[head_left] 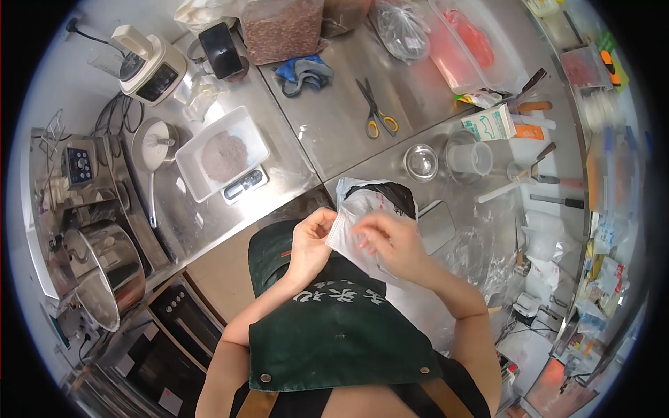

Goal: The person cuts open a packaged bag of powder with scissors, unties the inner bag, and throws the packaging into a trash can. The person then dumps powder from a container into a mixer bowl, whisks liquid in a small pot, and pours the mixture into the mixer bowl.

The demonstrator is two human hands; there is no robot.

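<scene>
A white bag with a stitched edge and a dark, printed part at its top stands against the counter in front of my apron. My left hand pinches the bag's stitched edge at its left corner. Just to the right, my right hand is over the bag's white face, its fingers curled and slightly blurred; whether they hold anything is too unclear to tell. Black scissors with yellow handles lie spread on the metal counter beyond the bag.
A tray of powder rests on a scale at left, beside a saucepan. A glass bowl and a plastic cup stand at right. A mixer bowl is far left.
</scene>
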